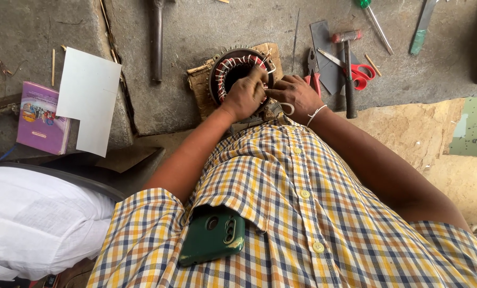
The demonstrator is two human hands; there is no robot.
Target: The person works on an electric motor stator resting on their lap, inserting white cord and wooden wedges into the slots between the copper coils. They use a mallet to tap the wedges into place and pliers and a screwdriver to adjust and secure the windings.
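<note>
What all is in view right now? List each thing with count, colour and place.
round motor stator with copper windings: one, dark metal with reddish coils and white ties, centre, on brown cardboard
red-handled scissors: one, right of the hands
black hammer: one, red-tipped head, beside the scissors
red-handled pliers: one, by the right hand
green-handled screwdriver: one, top right
long dark metal tool: one, top centre-left
white paper sheet: one, left
purple booklet: one, far left
green phone: one, in the checked shirt pocket
left hand: on the stator, fingers at the coils
right hand: beside it, white thread at the wrist
</note>
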